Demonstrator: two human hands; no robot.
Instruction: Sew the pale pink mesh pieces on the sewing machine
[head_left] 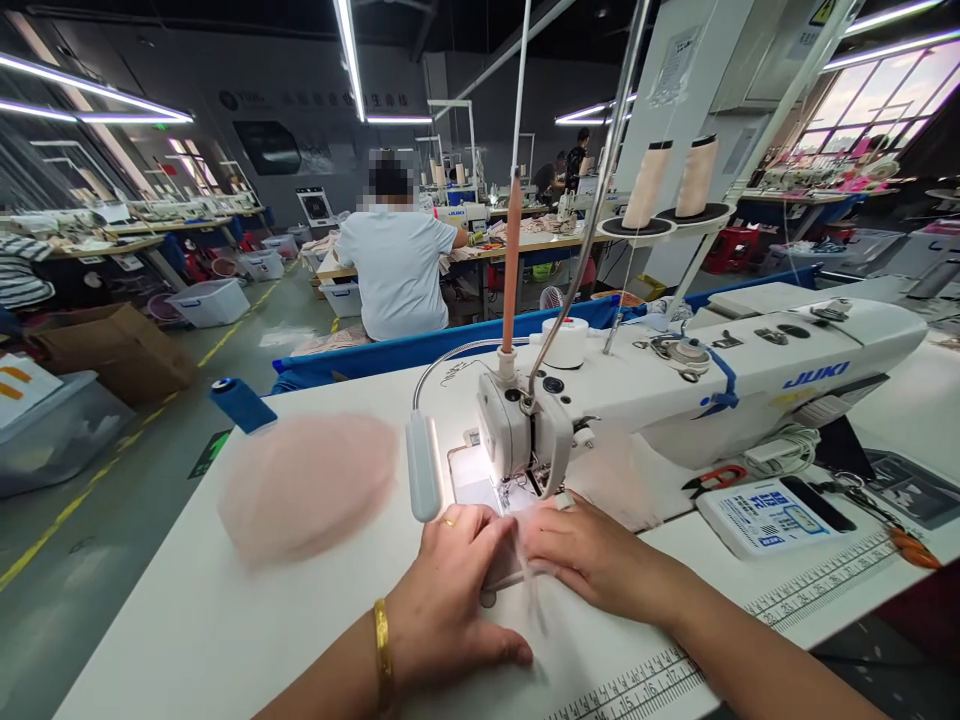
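At the front of the white sewing machine [517, 430], my left hand [457, 580] lies flat on the bed, its thumb spread away and its fingertips by the needle area. My right hand [592, 550] is closed, pinching a strip of sheer pink fabric [531, 590] just in front of the presser foot. Part of the fabric is hidden under my fingers, and its hanging end is blurred. More sheer fabric [619, 480] lies under the machine arm, to the right of the needle. A separate sheer pink piece [307, 485] is spread on the table to the left.
A grey lamp [424, 465] stands just left of the needle. Blue thread spool [241, 404] lies at the table's left edge. Red-handled snips [716, 480], a white-and-blue case [772, 515] and orange-handled scissors [911, 545] are to the right. A person in white [401, 260] sits ahead.
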